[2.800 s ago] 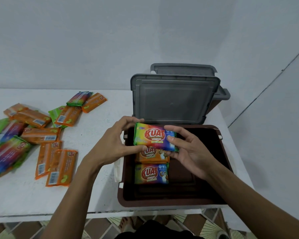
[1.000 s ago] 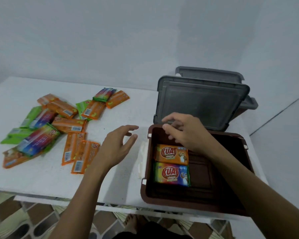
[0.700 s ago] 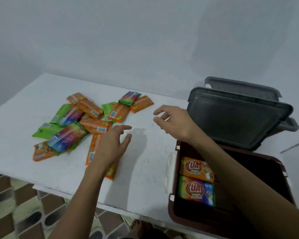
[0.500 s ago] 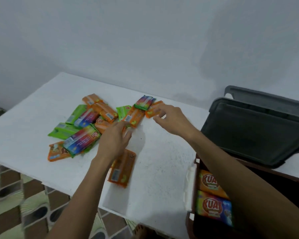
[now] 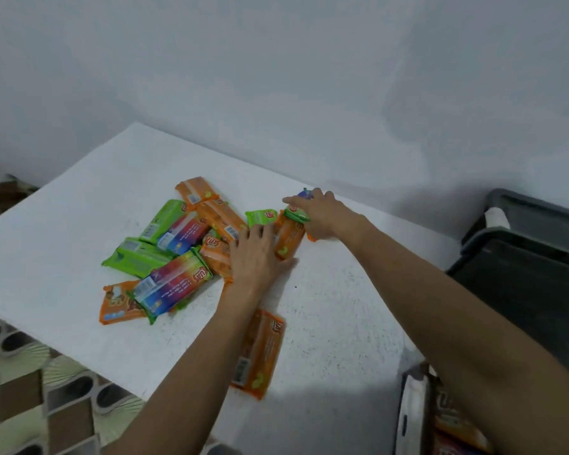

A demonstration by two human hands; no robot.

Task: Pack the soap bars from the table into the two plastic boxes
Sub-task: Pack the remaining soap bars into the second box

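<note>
On the left part of the white table (image 5: pixel 63 231) lies a loose pile of soap bars (image 5: pixel 174 254) in green, orange and rainbow wrappers, some lying on top of others. One orange bar (image 5: pixel 260 349) lies apart, near the front edge, partly under the left forearm.

The left hand (image 5: pixel 255 257) rests flat on orange bars at the right side of the pile, fingers spread and open, not gripping anything. Just to its right, the right hand (image 5: pixel 319 213) is closed around a green-ended bar (image 5: pixel 297 212) at the far right of the pile. It seems to be pinching it, but the picture is blurry there, so the hold is hard to judge.

The step in hand looks like picking up more soap. Next, each hand needs a firm hold on a bar, then has to carry it right to the box.

At the far right, the grey lid (image 5: pixel 523 274) stands open. The brown box (image 5: pixel 418 418) is cut off at the bottom corner, and the right arm hides most of the soap inside. The second box is mostly out of view.
</note>
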